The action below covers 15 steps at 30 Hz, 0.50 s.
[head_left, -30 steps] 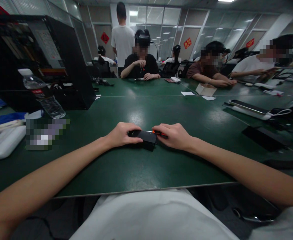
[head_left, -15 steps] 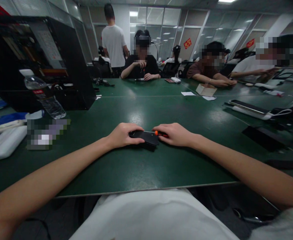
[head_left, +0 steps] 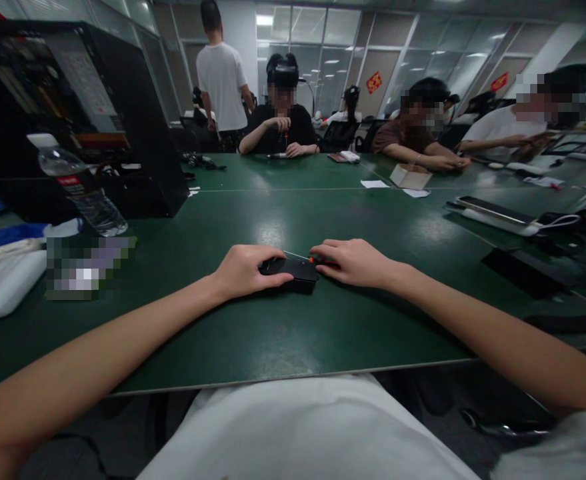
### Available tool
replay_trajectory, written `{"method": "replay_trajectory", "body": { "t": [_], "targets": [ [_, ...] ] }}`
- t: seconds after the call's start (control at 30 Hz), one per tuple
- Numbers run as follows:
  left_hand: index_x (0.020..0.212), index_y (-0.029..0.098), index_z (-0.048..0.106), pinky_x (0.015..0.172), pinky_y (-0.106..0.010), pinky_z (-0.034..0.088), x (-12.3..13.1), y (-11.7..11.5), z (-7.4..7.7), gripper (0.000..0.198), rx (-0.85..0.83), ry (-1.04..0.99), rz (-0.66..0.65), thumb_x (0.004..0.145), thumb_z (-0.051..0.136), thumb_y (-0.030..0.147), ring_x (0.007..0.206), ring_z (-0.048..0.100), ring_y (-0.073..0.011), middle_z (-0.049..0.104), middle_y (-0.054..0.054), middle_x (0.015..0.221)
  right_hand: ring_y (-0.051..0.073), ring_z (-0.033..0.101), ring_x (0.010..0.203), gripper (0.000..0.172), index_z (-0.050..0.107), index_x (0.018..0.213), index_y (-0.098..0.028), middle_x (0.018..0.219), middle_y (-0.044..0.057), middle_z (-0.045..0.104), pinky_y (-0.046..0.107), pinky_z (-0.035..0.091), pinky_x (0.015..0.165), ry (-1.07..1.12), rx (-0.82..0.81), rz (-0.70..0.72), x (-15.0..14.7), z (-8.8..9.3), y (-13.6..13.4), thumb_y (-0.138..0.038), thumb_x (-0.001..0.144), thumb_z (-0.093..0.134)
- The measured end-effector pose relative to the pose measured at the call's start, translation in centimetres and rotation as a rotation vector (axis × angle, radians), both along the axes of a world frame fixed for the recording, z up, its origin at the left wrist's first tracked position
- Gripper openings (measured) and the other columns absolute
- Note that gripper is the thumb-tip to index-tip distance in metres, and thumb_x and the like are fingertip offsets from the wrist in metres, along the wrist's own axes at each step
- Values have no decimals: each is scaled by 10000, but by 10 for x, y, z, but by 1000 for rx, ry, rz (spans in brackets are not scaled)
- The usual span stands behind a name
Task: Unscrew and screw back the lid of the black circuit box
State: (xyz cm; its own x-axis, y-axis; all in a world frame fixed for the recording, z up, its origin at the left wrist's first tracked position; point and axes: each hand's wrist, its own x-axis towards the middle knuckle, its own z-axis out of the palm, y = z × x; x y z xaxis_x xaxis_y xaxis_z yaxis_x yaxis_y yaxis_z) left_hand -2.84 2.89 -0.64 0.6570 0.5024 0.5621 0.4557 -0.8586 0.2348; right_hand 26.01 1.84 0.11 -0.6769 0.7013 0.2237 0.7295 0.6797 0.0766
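Holding 1 blk box (head_left: 300, 272), 1 screwdriver (head_left: 311, 261)

No text I can read on my feed: bottle label (head_left: 75, 187), red wall sign (head_left: 374, 83), pale sticker (head_left: 85, 81) all blurred

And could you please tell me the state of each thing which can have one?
Left hand: gripping the black block.
Right hand: holding the screwdriver.
Black block: held at its left end.
Screwdriver: held, thin metal shaft exposed.
Plastic bottle: capped; fill level unclear.
Computer case: side open, inner parts showing.
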Motion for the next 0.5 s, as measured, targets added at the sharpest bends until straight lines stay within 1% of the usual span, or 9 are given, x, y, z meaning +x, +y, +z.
{"method": "replay_trajectory", "body": {
  "t": [0.1, 0.13, 0.2, 0.23, 0.3, 0.4, 0.5],
  "targets": [
    [1047, 161, 742, 729, -280, 528, 1, -2, 1, 408, -7, 7, 10, 871, 695, 526, 817, 742, -209, 793, -72, 959, 200, 674, 790, 311, 659, 1210, -182, 1049, 104, 705, 284, 433, 629, 30, 34, 26, -1, 3, -3, -340, 997, 496],
    [1046, 160, 741, 725, -279, 526, 2, -3, 1, 408, -7, 6, 9, 873, 693, 526, 811, 741, -207, 792, -71, 954, 201, 673, 806, 304, 663, 1197, -176, 1036, 104, 705, 289, 446, 651, 59, 48, 43, -1, 4, -4, -317, 1000, 480],
    [1044, 159, 739, 719, -278, 522, 2, -3, 1, 410, -4, 5, 8, 872, 693, 529, 801, 738, -205, 790, -70, 947, 209, 673, 891, 307, 661, 1185, -163, 1044, 108, 703, 307, 486, 742, 142, 54, 100, -1, 6, -5, -294, 1016, 441],
    [1042, 158, 738, 718, -279, 521, 2, -3, 1, 412, -4, 6, 11, 873, 692, 530, 798, 736, -205, 789, -70, 945, 214, 669, 941, 316, 657, 1185, -157, 1062, 112, 701, 320, 499, 796, 183, 47, 136, -2, 7, -6, -308, 1026, 429],
    [1037, 153, 736, 712, -284, 519, 2, -3, 0, 416, -5, 10, 20, 873, 689, 532, 789, 732, -207, 785, -71, 936, 226, 658, 1009, 353, 647, 1192, -149, 1114, 123, 690, 345, 511, 865, 232, 26, 206, -3, 8, -9, -394, 1030, 451],
    [1036, 152, 734, 713, -288, 518, 3, -4, -1, 416, -25, 15, 35, 875, 685, 533, 791, 727, -210, 782, -71, 936, 247, 655, 1025, 453, 636, 1214, -142, 1148, 139, 680, 370, 527, 865, 236, 17, 269, -8, 7, -13, -517, 978, 541],
    [1041, 162, 733, 717, -285, 516, 3, -5, 0, 401, -69, 10, 33, 873, 690, 523, 801, 723, -206, 780, -66, 948, 241, 665, 995, 455, 636, 1225, -150, 1120, 137, 686, 365, 536, 840, 259, 3, 279, -12, 4, -16, -518, 968, 556]
  ]
}}
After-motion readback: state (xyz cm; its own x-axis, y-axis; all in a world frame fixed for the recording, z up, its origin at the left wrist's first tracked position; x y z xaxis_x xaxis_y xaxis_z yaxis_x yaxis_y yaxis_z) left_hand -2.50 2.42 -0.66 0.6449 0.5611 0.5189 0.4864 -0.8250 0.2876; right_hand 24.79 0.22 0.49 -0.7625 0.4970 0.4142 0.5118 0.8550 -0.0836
